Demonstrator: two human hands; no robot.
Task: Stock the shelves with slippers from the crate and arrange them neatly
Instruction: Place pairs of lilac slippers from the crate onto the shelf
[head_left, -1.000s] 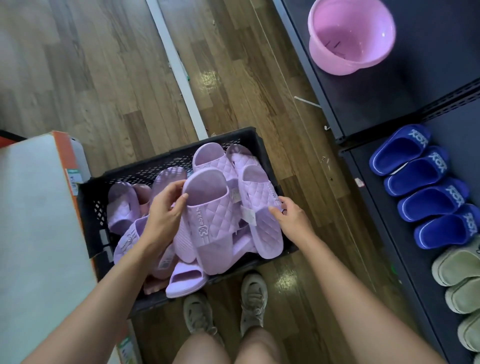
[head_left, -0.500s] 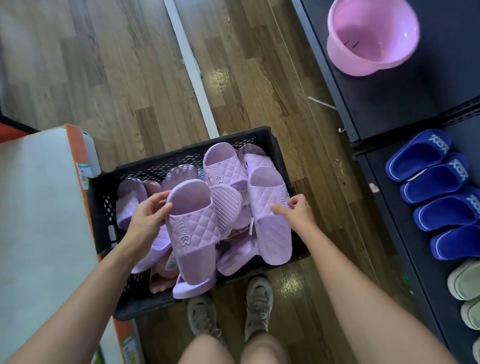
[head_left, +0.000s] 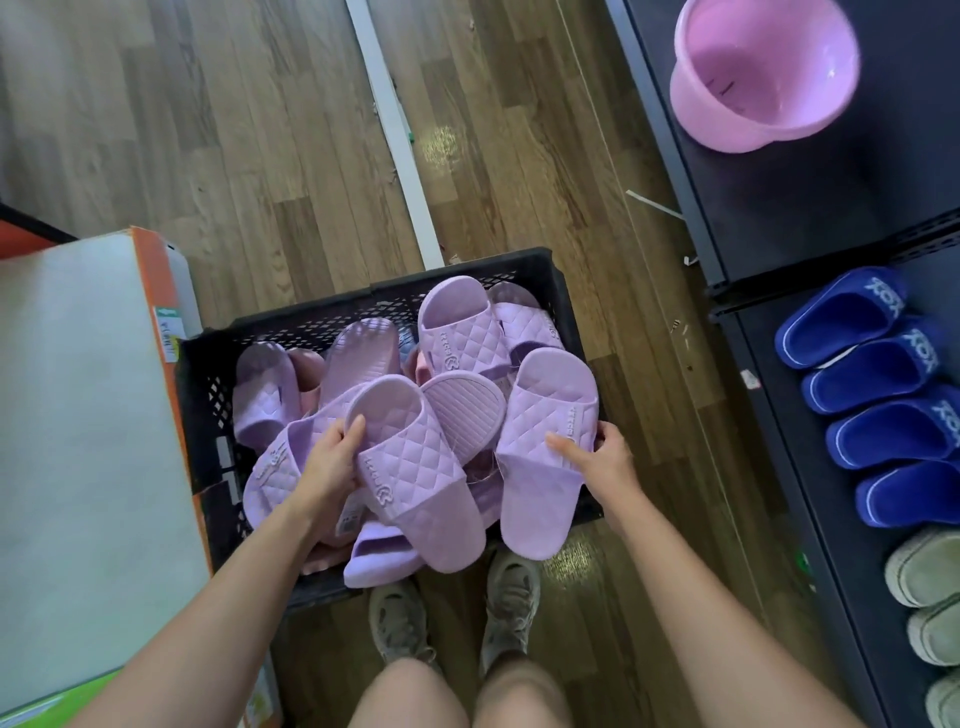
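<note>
Over crate (head_left: 467, 271), left grip (head_left: 332, 465) clutches slipper (head_left: 415, 470).

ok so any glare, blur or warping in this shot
Head view: two bright glare patches on the floor, one beyond the crate, one by the shoes; a sheen inside the pink tub; wide-angle bending leans the shelf edge; slippers sharp, frame corners softer.

Likely a shop: shelves (head_left: 810, 208) display rowed blue slippers (head_left: 841, 317); a stock crate (head_left: 467, 270) beside.
</note>
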